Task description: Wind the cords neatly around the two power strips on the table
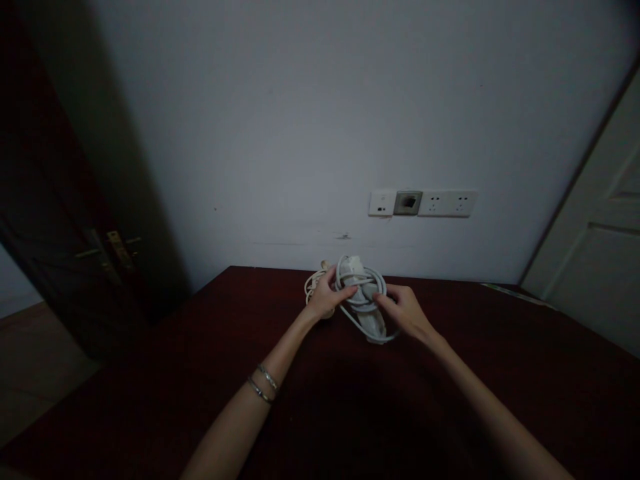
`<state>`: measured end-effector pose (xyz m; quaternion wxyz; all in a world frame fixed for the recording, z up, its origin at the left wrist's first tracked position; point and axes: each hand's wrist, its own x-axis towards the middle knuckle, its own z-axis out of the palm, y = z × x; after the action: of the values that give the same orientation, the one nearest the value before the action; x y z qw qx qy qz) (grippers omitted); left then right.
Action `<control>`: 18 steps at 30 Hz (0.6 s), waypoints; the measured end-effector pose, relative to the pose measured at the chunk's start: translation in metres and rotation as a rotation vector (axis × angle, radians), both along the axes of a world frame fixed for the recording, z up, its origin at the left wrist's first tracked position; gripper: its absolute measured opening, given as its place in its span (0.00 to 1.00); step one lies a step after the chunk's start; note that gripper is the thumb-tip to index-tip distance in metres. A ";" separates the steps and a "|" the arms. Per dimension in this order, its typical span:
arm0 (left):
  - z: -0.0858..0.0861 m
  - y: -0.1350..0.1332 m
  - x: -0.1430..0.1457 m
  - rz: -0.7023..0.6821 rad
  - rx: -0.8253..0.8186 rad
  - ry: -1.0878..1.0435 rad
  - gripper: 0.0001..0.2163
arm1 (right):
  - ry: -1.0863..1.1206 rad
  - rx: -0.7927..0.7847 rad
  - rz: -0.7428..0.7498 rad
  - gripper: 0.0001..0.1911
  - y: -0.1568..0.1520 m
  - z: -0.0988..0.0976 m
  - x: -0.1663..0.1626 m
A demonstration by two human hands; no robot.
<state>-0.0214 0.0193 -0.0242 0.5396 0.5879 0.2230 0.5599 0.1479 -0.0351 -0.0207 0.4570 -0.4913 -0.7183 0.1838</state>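
Observation:
A white extension cord [373, 323] is held just over the table, its grey-white cable looped several times around a long pale body that looks like a power strip. My left hand [324, 298] is closed on the left side of the loops, thumb across the front. From the right, my right hand [407, 312] pinches the coil, with its thumb near the middle and its other fingers partly hidden behind. One loop hangs loose below. Partly covered by my left hand, a second, cream-coloured coiled cable [309, 287] lies on the table.
The dark red table [200, 347] reaches to a pale wall [300, 133]. Wall sockets [447, 204] and a grey-framed plate [407, 203] sit above its back edge. A dark door with a brass handle [120, 250] stands at the left, a white door [600, 253] at the right.

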 end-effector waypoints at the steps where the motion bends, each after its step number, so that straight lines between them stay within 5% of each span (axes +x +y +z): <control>1: 0.000 -0.001 0.002 0.017 0.027 0.004 0.19 | -0.007 0.025 -0.025 0.17 -0.001 0.001 0.000; 8: -0.003 0.000 0.003 0.084 0.073 0.044 0.18 | 0.048 0.091 0.044 0.18 -0.004 0.002 0.003; 18: -0.004 -0.006 0.003 -0.121 -0.123 -0.155 0.19 | 0.079 0.090 0.158 0.14 -0.007 0.005 0.000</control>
<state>-0.0185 0.0136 -0.0277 0.6231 0.5209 0.1787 0.5554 0.1479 -0.0425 -0.0159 0.4909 -0.4045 -0.7437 0.2059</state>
